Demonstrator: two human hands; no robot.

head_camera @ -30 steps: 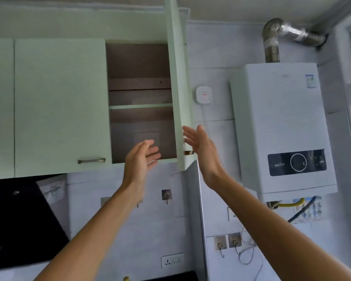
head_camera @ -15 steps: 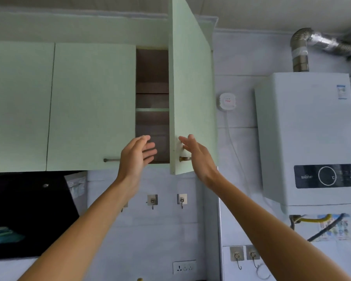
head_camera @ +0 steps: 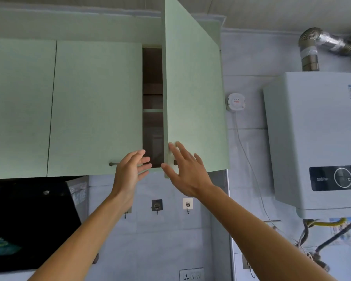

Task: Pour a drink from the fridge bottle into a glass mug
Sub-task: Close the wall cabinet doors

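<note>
Both my arms reach up to a pale green wall cabinet. Its right door (head_camera: 193, 94) stands partly ajar, leaving a narrow dark gap (head_camera: 152, 110) where bare brown shelves show. My right hand (head_camera: 185, 171) lies flat with spread fingers on the door's lower corner, over its handle. My left hand (head_camera: 131, 171) hovers open just left of the gap, in front of the neighbouring shut door (head_camera: 95, 106) and its handle (head_camera: 113, 164). No bottle and no mug are in view.
A white water heater (head_camera: 314, 142) with a metal flue pipe (head_camera: 312, 49) hangs at the right, hoses below it. A black range hood (head_camera: 26, 224) fills the lower left. Wall hooks (head_camera: 157, 206) and a socket (head_camera: 191, 275) sit on the tiled wall.
The cabinet door has swung towards closed under my right hand, so the gap is now much narrower. My view has shifted left. My left hand stayed near the gap.
</note>
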